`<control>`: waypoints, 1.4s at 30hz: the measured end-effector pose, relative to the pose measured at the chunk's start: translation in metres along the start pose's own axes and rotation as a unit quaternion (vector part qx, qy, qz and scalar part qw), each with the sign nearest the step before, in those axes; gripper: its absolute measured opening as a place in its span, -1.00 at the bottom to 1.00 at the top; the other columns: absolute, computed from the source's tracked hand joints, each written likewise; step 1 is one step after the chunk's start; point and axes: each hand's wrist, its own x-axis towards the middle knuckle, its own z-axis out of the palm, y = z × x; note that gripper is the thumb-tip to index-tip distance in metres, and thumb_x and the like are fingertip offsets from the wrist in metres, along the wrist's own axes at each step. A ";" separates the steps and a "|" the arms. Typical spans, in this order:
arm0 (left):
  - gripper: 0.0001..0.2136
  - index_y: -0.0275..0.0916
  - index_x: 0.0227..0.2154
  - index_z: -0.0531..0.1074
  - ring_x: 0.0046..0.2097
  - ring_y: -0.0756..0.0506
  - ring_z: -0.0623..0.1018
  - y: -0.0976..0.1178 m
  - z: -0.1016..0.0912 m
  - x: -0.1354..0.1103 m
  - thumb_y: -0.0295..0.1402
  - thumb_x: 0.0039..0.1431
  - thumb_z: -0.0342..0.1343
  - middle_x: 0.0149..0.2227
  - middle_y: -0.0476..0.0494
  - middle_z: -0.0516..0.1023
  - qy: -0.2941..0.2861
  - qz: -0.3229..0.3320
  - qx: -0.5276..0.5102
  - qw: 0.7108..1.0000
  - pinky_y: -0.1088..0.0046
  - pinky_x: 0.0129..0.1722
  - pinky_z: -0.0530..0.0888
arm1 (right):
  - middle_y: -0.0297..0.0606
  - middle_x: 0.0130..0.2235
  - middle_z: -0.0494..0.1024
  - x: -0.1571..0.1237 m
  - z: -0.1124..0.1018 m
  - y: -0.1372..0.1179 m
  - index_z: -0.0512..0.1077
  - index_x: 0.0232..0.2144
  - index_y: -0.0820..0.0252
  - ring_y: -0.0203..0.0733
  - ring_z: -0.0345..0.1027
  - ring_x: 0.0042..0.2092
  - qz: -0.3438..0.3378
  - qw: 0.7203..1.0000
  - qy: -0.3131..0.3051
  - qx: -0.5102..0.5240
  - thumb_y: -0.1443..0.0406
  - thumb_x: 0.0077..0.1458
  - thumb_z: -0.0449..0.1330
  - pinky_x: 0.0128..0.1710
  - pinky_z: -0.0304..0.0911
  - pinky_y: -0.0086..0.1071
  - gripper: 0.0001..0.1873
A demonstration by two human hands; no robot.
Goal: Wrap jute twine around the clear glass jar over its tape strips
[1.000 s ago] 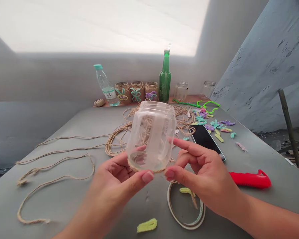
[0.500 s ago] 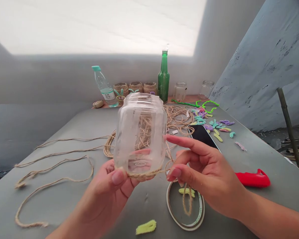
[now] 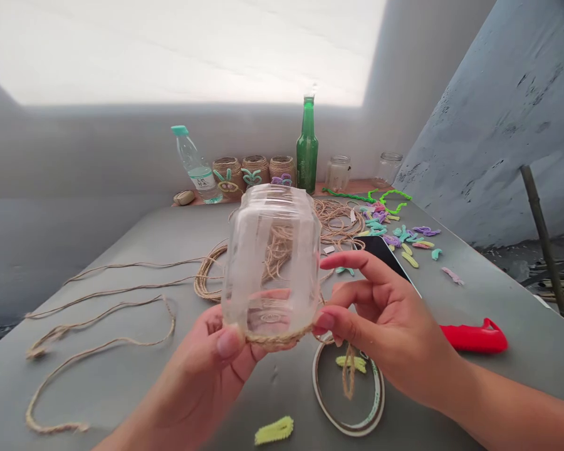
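Both my hands hold a clear glass jar (image 3: 271, 266) upright above the grey table, with a band of jute twine (image 3: 277, 339) wound around its lower end. My left hand (image 3: 216, 357) grips the jar from below, its thumb pressed on the twine band. My right hand (image 3: 380, 319) pinches the twine at the jar's right edge between thumb and fingertips, index finger raised. A strand (image 3: 349, 371) hangs from there. A loose twine coil (image 3: 209, 282) lies behind the jar.
A tape ring (image 3: 348, 401) lies below my right hand, beside a phone (image 3: 380, 254) and a red plastic handle (image 3: 474, 338). Colored pipe cleaner pieces (image 3: 395, 232) cover the table's right side. A shelf behind holds a green bottle (image 3: 307, 147) and twine-wrapped jars (image 3: 226, 172).
The jar has turned from tilted to nearly upright and shifted left. My left thumb has moved onto the twine band, and a strand now hangs below my right hand.
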 end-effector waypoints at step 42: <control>-0.59 -0.14 -0.14 0.71 -0.02 -0.30 0.72 -0.006 -0.007 -0.001 -0.09 -0.05 0.50 -0.16 -0.19 0.81 0.123 0.011 0.165 0.979 0.24 0.08 0.57 | -0.47 -0.37 0.71 0.002 0.004 0.001 0.39 0.28 0.03 -0.18 0.60 -0.15 0.017 0.997 0.000 -0.074 0.29 0.12 0.49 0.32 0.09 -0.13 -0.29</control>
